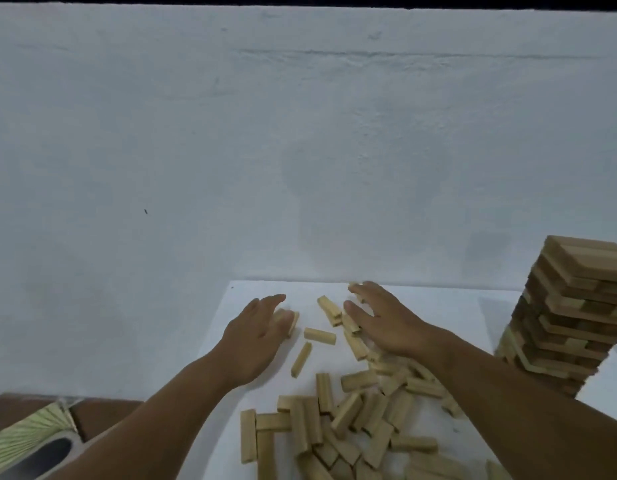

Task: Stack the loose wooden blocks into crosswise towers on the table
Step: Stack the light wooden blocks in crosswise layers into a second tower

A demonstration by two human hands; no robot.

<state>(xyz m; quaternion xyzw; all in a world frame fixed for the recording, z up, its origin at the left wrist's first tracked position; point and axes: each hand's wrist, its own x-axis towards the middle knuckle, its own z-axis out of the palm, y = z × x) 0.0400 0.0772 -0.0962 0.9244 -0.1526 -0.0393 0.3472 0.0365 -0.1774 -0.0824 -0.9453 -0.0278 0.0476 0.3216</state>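
While both hands are reaching out over the white table [438, 306] in the head view, the left hand [257, 332] is lying flat with straight fingers touching one block [293, 323], and the right hand [383, 320] is spreading open over scattered blocks at about twelve o'clock from the loose pile [352, 427]. A finished crosswise tower [563, 317] is standing at three o'clock, well apart. These wooden pieces are probably light, stiff and smooth-sided, so pinching each across its long sides near the middle should be keeping it level; the tower is likely easy to jolt.
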